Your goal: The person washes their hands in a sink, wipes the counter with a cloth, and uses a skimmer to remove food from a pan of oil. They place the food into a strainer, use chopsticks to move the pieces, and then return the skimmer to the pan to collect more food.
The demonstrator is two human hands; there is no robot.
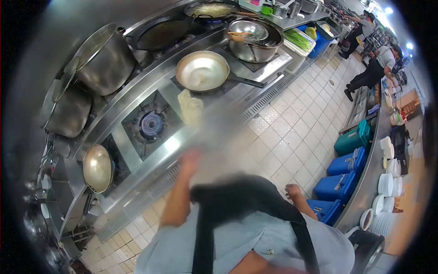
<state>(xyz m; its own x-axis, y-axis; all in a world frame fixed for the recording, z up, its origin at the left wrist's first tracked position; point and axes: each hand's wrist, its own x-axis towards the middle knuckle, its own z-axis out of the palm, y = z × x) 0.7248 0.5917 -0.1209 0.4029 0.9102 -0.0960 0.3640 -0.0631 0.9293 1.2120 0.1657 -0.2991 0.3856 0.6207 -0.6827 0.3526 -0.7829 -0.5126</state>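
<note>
My left hand [190,159] is in front of the stove's front edge, smeared by motion, so its fingers cannot be made out. Nearest to it are a lit gas burner [151,124] with a blue flame and a pale cloth [190,108] lying on the steel stove top. Just beyond the cloth, a frying pan [202,69] sits on a burner, its dark handle pointing right. On my right side, my right hand [292,190] hangs low over the floor, fingers loosely apart, with nothing visible in it. A grey blur covers the area ahead of my apron.
Another pan [97,168] rests at the near left of the stove. Large pots [106,59] and a wok [163,34] line the back. Blue bins [335,186] and stacked plates [385,184] are on the right. Two people [374,68] stand farther along the aisle.
</note>
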